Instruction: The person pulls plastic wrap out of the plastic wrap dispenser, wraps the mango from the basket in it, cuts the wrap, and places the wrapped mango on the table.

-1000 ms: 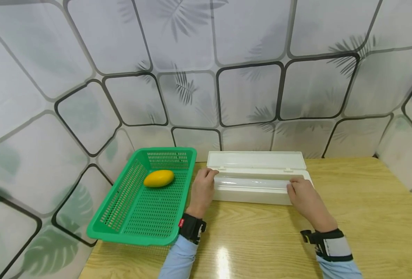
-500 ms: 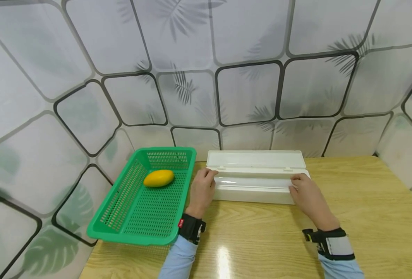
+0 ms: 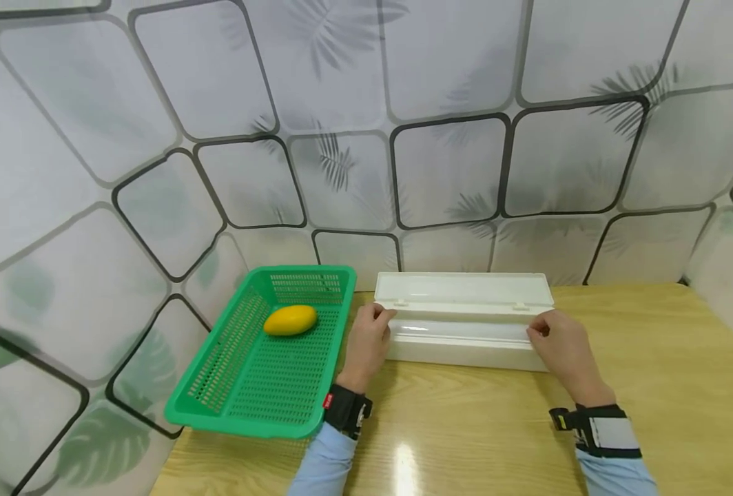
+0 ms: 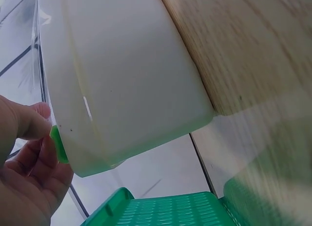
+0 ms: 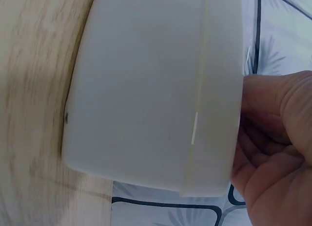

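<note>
A long white cling film dispenser [image 3: 466,353] lies on the table, its hinged lid [image 3: 462,288] raised at the back. Inside it, shiny clear cling film [image 3: 459,329] stretches across the width. At the left end, my left hand [image 3: 366,344] pinches the film between thumb and fingers; in the left wrist view a clear sheet rises above the fingertips [image 4: 40,111]. A small green piece [image 4: 58,144] shows at the box edge by these fingers. My right hand [image 3: 566,351] pinches the film at the right end, its fingertips partly hidden behind the box in the right wrist view.
A green plastic basket [image 3: 249,427] stands left of the dispenser, close to my left forearm. In it lies a yellow mango-shaped fruit [image 3: 290,320]. The wooden table [image 3: 478,434] meets a patterned wall covering [image 3: 453,172] at the back and left.
My right hand has moved slightly right along the dispenser, its thumb and finger now in a pinch. The left hand stays at the left end. The head view has shifted slightly.
</note>
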A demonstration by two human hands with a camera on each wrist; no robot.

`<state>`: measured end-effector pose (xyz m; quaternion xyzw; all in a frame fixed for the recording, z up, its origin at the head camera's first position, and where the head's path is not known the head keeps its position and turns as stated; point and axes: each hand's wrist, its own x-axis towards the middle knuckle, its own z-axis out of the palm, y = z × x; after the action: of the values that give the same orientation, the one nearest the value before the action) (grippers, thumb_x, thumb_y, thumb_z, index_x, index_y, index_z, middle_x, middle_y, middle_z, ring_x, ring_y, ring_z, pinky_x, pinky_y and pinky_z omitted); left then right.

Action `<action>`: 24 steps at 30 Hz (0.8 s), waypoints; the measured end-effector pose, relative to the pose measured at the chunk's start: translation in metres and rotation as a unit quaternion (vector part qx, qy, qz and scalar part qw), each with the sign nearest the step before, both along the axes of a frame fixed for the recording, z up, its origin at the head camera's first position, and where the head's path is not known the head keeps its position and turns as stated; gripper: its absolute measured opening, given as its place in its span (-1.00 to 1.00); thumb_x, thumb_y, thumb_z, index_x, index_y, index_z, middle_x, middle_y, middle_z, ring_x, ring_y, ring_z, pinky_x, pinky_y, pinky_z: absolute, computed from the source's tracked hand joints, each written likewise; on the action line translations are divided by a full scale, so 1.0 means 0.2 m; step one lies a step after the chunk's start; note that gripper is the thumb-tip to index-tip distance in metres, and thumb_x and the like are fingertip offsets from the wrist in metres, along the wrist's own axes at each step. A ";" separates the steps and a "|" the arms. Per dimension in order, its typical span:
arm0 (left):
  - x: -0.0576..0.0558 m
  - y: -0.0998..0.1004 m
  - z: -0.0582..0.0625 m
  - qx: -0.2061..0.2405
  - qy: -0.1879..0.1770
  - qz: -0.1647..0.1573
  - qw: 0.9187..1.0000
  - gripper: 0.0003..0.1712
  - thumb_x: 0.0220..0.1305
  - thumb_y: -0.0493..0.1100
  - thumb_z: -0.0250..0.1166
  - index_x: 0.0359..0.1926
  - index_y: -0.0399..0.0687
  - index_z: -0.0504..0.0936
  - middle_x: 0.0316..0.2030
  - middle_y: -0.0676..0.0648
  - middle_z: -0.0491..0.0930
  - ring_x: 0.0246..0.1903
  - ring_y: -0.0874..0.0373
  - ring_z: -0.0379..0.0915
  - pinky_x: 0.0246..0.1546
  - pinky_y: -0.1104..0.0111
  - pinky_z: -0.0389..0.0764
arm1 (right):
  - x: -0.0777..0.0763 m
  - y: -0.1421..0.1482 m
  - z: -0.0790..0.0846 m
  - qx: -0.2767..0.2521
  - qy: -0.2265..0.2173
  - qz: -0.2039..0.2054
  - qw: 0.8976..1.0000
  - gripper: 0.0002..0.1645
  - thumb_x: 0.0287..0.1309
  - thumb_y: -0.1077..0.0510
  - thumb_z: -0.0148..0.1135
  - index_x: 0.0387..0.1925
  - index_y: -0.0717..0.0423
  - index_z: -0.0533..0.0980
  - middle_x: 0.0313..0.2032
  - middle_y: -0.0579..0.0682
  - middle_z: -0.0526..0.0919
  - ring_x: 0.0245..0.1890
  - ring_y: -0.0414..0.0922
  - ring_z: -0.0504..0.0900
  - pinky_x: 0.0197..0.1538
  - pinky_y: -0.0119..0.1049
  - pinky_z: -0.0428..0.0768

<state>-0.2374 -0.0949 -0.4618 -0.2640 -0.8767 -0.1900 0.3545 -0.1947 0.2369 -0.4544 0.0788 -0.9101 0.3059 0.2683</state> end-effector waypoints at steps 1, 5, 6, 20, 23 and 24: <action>0.00 0.00 0.00 0.000 -0.002 -0.002 1.000 -0.66 0.02 -0.55 0.36 -0.17 -0.18 0.70 -0.27 -0.18 0.50 -0.28 -0.04 0.43 -0.28 0.24 0.55 | 0.00 0.00 0.00 -0.002 -0.001 0.000 1.000 -0.80 -0.04 0.51 0.36 -0.37 0.36 0.50 -0.50 0.12 0.56 -0.52 -0.06 0.50 -0.49 -0.30 0.43; 0.01 0.00 0.00 0.013 -0.003 0.003 1.000 -0.72 0.03 -0.52 0.38 -0.24 -0.17 0.68 -0.28 -0.17 0.50 -0.28 -0.04 0.44 -0.29 0.23 0.55 | -0.02 0.00 -0.01 0.009 0.013 0.019 1.000 -0.65 0.01 0.54 0.30 -0.12 0.36 0.47 -0.45 0.10 0.54 -0.49 -0.07 0.48 -0.45 -0.27 0.44; 0.01 0.00 0.00 0.015 0.000 0.005 1.000 -0.74 0.04 -0.52 0.38 -0.26 -0.16 0.67 -0.28 -0.17 0.50 -0.29 -0.04 0.44 -0.29 0.22 0.55 | -0.03 -0.01 -0.01 0.017 0.018 0.025 0.999 -0.63 0.03 0.54 0.29 -0.07 0.38 0.51 -0.45 0.10 0.53 -0.49 -0.07 0.45 -0.45 -0.26 0.42; 0.01 0.00 0.02 -0.006 0.020 0.013 1.000 -0.79 0.15 -0.40 0.42 -0.23 -0.08 0.66 -0.31 -0.08 0.67 -0.26 -0.02 0.52 -0.20 0.22 0.55 | 0.00 -0.02 -0.01 0.066 0.049 -0.011 0.997 -0.88 0.11 0.42 0.33 -0.27 0.27 0.67 -0.21 0.25 0.68 -0.20 0.24 0.60 -0.22 0.15 0.59; 0.01 0.01 0.02 -0.008 0.022 0.016 1.000 -0.79 0.14 -0.40 0.42 -0.23 -0.06 0.67 -0.31 -0.07 0.68 -0.25 -0.02 0.53 -0.20 0.22 0.56 | 0.01 -0.01 -0.01 0.063 0.018 -0.016 0.998 -0.86 0.19 0.38 0.29 -0.21 0.25 0.66 -0.22 0.25 0.72 -0.24 0.24 0.65 -0.26 0.16 0.59; 0.01 0.01 0.02 -0.008 0.023 0.018 1.000 -0.79 0.14 -0.40 0.43 -0.23 -0.06 0.67 -0.31 -0.07 0.67 -0.25 -0.02 0.53 -0.20 0.22 0.56 | 0.01 -0.01 -0.01 0.063 0.012 -0.017 0.998 -0.85 0.20 0.37 0.27 -0.19 0.25 0.65 -0.23 0.26 0.72 -0.26 0.24 0.66 -0.26 0.16 0.59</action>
<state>-0.2356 -0.0932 -0.4583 -0.2558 -0.8742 -0.1703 0.3760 -0.1922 0.2344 -0.4554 0.0839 -0.9253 0.2428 0.2789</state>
